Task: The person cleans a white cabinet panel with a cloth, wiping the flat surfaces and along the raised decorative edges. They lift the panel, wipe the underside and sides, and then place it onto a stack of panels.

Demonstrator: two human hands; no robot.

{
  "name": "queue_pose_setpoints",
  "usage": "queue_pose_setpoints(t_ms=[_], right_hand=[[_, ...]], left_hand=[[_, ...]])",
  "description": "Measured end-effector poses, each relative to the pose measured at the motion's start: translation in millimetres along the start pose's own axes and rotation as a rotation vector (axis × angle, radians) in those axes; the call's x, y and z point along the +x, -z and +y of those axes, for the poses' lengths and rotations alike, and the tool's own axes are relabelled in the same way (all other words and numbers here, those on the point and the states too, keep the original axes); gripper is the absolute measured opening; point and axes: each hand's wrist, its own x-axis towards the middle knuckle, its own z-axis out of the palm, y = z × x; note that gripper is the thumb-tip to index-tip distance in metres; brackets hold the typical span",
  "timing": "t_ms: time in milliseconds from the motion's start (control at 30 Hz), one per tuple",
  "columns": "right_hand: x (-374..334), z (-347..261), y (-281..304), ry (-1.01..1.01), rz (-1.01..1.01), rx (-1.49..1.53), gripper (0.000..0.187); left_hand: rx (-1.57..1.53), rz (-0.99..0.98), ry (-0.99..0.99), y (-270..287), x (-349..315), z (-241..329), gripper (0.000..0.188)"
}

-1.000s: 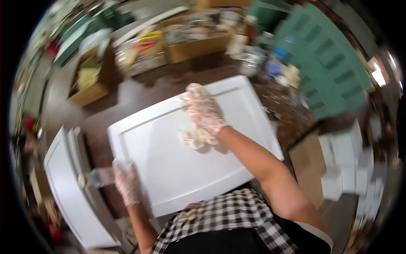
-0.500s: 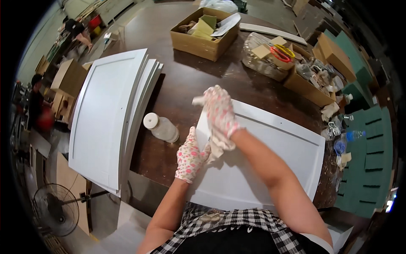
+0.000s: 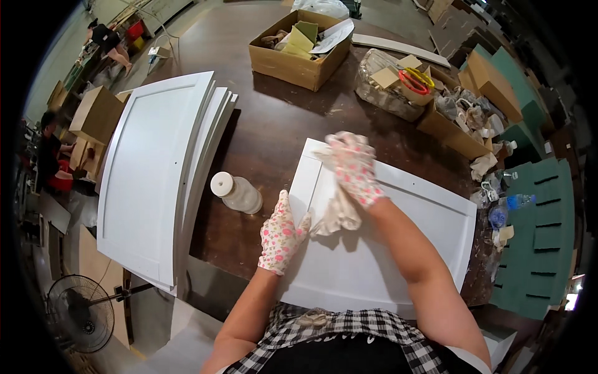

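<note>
A white framed panel lies flat on the dark table in front of me. My right hand, in a floral glove, presses a cream cloth on the panel's far left part; its fingers are closed over the cloth and slightly blurred. The cloth's loose end hangs toward me across the panel. My left hand, gloved in the same pattern, rests on the panel's left edge with thumb and fingers apart. Left of it stands a clear bottle with a white cap.
More white panels are stacked at the left. Across the table sit a cardboard box of scraps, a plastic-wrapped bundle with scissors and a box of odds and ends. Plastic bottles lie at the right. A fan stands lower left.
My right hand has moved right with the cloth, uncovering the panel's far left corner. The left hand has barely moved.
</note>
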Motion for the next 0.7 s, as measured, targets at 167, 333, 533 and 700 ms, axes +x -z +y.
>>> queue_pose_setpoints(t_ms=[167, 333, 533, 700], right_hand=[[-42, 67, 16, -0.094, -0.005, -0.020, 0.024], [1, 12, -3, 0.124, 0.025, 0.080, 0.019], [-17, 27, -5, 0.082, 0.043, 0.036, 0.016], [22, -9, -8, 0.193, -0.113, -0.172, 0.019]], left_hand=[[0.032, -0.003, 0.019, 5, -1, 5, 0.077], [0.050, -0.023, 0.007, 3, 1, 5, 0.078], [0.039, 0.056, -0.039, -6, -1, -7, 0.078], [-0.001, 0.012, -0.044, 1, 1, -1, 0.078]])
